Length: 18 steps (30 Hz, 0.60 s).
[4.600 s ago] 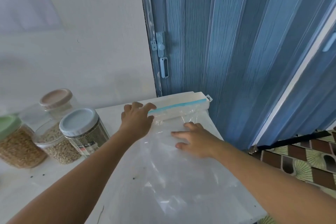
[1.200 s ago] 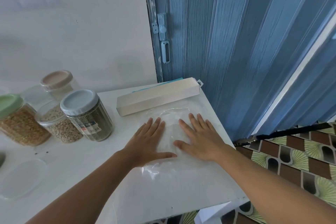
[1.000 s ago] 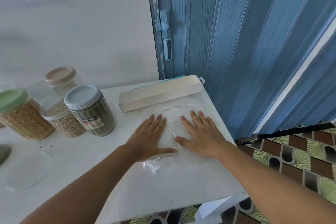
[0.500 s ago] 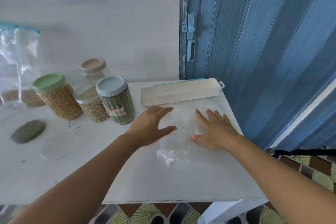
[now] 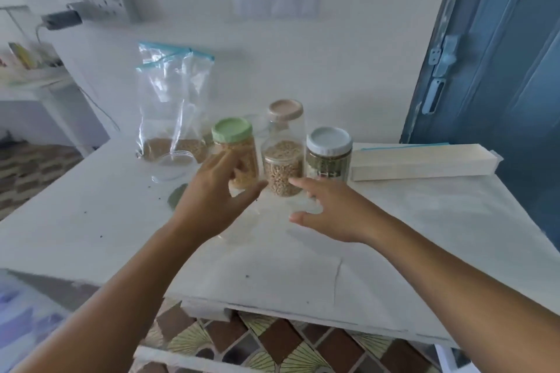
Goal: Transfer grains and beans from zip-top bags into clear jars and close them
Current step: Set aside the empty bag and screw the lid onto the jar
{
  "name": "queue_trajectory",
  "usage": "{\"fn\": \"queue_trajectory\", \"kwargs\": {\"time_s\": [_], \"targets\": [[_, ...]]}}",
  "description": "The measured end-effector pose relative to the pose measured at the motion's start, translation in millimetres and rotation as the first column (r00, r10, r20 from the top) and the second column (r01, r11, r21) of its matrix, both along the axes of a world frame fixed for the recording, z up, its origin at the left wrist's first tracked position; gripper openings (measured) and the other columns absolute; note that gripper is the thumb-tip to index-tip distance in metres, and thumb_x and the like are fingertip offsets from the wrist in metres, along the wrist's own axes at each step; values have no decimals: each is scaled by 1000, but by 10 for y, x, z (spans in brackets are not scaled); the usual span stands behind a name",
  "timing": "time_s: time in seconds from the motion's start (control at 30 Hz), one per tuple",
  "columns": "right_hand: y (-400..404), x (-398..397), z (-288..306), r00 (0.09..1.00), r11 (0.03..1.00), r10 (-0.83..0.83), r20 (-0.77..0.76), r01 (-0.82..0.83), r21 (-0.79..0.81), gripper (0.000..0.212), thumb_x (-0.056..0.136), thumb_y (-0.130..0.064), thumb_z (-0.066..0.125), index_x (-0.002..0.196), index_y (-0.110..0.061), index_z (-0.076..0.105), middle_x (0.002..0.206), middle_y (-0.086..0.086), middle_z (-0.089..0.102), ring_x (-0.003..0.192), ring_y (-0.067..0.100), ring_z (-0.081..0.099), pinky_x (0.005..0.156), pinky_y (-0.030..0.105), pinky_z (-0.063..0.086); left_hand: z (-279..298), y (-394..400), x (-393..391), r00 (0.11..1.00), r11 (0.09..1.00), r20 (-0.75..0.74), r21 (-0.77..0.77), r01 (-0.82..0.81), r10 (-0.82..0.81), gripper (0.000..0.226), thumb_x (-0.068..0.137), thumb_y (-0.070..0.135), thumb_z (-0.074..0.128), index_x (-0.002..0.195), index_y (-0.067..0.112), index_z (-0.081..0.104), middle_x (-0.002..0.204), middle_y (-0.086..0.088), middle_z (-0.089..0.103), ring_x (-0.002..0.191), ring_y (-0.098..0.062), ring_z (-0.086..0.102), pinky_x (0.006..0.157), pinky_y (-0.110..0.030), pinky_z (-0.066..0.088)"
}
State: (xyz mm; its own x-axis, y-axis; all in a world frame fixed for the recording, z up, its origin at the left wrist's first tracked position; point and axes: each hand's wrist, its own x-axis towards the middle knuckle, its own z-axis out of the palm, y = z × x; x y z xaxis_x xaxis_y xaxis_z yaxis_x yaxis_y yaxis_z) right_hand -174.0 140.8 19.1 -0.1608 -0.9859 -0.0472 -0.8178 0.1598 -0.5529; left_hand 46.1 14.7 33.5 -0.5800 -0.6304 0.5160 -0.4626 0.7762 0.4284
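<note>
Two open hands reach out: your left hand (image 5: 212, 200) and right hand (image 5: 330, 212) hold nothing, fingers spread near the open jar of grain (image 5: 283, 168). It stands on the white table (image 5: 91, 215), between two lidded jars.

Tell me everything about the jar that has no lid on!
The open jar is clear, looks like plastic, and is round. It stands upright on the white table in the middle of the group, filled close to the top with pale tan grains. The green-lidded jar stands on its left, the pale blue-lidded jar on its right, and a beige-lidded jar behind. Neither hand touches it.
</note>
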Motion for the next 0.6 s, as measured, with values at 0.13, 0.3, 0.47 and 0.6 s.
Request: {"fn": "queue_trajectory", "kwargs": {"time_s": [0.13,0.3,0.47,0.6], "targets": [[-488,607,-17,999,1000,11,-42,-11,17,79,90,-67,63,159,-47,28,160,-8,43,144,15,43,114,40,40,77,-452,670,996,994,-28,-70,-89,88,67,88,55,76,145,25,55,117,5,61,113,-19,49,99,-43,47],[-941,996,-206,998,991,-8,-58,15,133,86,87,-67,68,160,-41,30,164,1,39,149,23,38,117,41,37,30,-1061,1057,970,965,82,114,-235,227,91,80,63,79,158,39,38,150,-9,41,143,-31,31,121,-48,28],[-1152,1207,-426,997,963,-46,-65,61,262,102,78,-71,73,161,-46,19,162,15,26,148,35,33,115,45,39,-171,-1544,1205,988,905,108,399,-145,110,111,71,68,84,162,44,25,163,-7,36,151,-27,33,120,-46,31],[-1219,1286,-548,994,954,-50,-102,78,291,112,74,-72,75,161,-48,8,158,13,30,143,36,34,111,47,41,-340,-1727,1188,994,872,70,476,-112,90,123,71,54,93,166,39,15,167,-1,34,152,-24,34,117,-42,35]]}}
